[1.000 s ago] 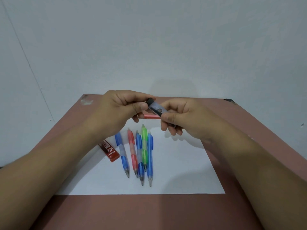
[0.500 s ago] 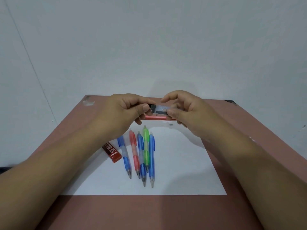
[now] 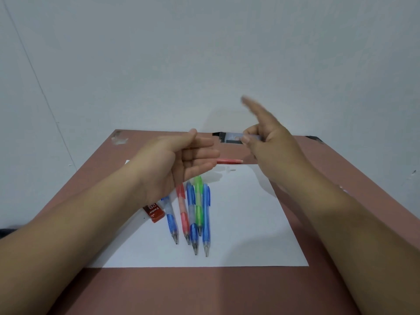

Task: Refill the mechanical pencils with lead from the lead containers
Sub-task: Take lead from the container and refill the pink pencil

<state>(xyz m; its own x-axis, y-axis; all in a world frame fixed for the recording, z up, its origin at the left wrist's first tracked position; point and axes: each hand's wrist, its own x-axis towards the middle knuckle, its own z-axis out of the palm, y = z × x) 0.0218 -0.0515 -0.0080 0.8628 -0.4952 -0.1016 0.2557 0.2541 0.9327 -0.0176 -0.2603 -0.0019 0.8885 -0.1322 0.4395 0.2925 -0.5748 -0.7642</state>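
1. While the five pencils lie in a near row on the white paper, the red lead container sits at their left, untouched.
2. A second ago I had both hands together on the clear lead container; now my left hand has let go, fingers relaxed and holding nothing.
3. My right hand pinches that container alone, forefinger raised. I judge it open, ready to tip lead.
4. A red pencil lies farther off, on the brown desk.
5. Beyond stands a plain pale wall.
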